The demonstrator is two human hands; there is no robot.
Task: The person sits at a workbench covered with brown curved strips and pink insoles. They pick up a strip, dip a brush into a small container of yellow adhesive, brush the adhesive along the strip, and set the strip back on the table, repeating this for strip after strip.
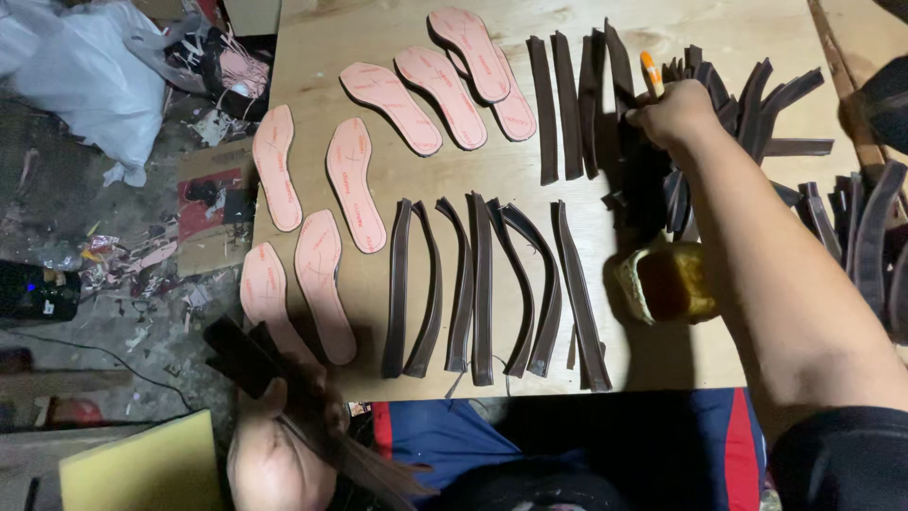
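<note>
Your right hand (673, 112), at the upper right of the frame, was closed around an orange-handled brush (651, 74), pressed onto the fanned pile of dark brown leather strips (728, 104). You did well to work one strip at a time. Your left hand (274, 454), lower left, gripped a bundle of dark strips (248, 355) off the board's edge. The amber glue pot (667, 282) sat just beside your forearm, easily knocked. Curved dark strips (478, 284) and pink foam insoles (355, 180) lay spread on the plywood board (567, 180).
</note>
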